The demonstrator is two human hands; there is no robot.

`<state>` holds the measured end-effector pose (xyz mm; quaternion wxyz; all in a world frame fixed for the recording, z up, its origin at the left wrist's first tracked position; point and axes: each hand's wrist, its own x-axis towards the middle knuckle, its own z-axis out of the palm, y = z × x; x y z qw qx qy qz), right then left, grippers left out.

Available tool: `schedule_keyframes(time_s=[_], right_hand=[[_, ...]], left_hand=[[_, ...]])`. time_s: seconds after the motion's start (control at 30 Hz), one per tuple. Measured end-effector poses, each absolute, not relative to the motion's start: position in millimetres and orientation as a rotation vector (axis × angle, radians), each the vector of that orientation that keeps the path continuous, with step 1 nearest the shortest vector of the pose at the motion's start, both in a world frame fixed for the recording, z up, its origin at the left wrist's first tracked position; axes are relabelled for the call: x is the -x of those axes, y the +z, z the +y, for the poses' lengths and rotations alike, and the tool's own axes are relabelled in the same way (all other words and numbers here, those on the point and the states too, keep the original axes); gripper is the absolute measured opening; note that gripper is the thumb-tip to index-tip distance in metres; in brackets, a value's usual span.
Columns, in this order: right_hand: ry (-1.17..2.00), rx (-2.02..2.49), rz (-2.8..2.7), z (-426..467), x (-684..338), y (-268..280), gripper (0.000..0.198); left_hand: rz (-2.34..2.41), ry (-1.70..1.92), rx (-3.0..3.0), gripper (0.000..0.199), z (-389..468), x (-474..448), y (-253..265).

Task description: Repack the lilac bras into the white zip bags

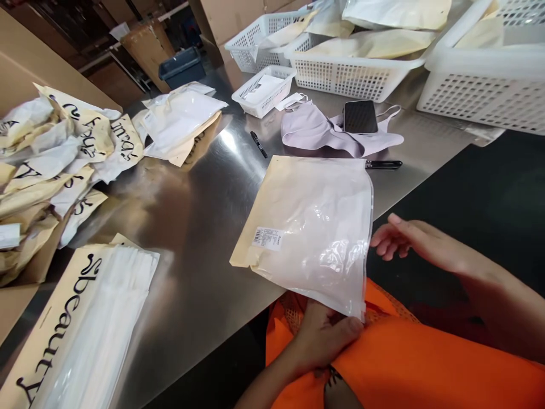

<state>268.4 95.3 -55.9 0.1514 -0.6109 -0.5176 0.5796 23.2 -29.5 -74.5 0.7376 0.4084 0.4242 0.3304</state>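
A cream-backed plastic zip bag (306, 221) with a clear front and a white barcode label (268, 238) lies over the table's near edge. My left hand (321, 335) grips its lower right corner, thumb on top and fingers underneath. Just right of the bag's zip edge is my right hand (400, 238), apart from it, fingers loosely curled, thumb away from them, holding nothing. Beyond the bag a lilac bra (310, 128) rests on the metal table with a black phone (360, 117) on it. A black pen-like item (385, 165) shows beside the bag's top corner.
A stack of bags lettered "beauty" (97, 318) lies at the front left. Behind it is a heap of filled bags (55, 147), with more bags (183, 119) further back. A black marker (259, 144), a small white basket (266, 96) and larger baskets (344, 76) stand across the table.
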Motion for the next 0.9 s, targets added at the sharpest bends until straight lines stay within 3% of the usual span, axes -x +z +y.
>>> schedule_keyframes(time_s=[0.13, 0.2, 0.33, 0.43, 0.53, 0.67, 0.8, 0.9], right_hand=[[1.044, 1.887, -1.346, 119, -274, -45, 0.062], [0.946, 1.856, -1.341, 132, -270, -36, 0.051], [1.331, 1.72, -1.614, 147, -254, -26, 0.051], [1.575, 1.542, -1.842, 140, -237, -29, 0.054], [1.805, 1.393, -1.873, 122, -219, -37, 0.057], [1.988, 1.219, -1.791, 96, -204, -54, 0.052], [1.935, 1.329, -1.571, 91, -211, -66, 0.05], [1.764, 1.452, -1.068, 106, -229, -63, 0.039]], left_hand=[[1.098, 0.754, -0.614, 0.035, -34, -19, -75], [1.216, 0.973, -0.471, 0.028, -34, 4, -70], [1.282, 1.681, -0.15, 0.038, -28, 77, -60], [1.269, 1.819, -0.07, 0.052, -34, 103, -58], [1.25, 1.629, -0.267, 0.051, -44, 75, -61], [1.145, 1.075, -0.444, 0.039, -38, 6, -68], [1.022, 0.91, -0.513, 0.05, -20, -20, -67], [1.137, 0.938, -0.517, 0.064, -21, 3, -58]])
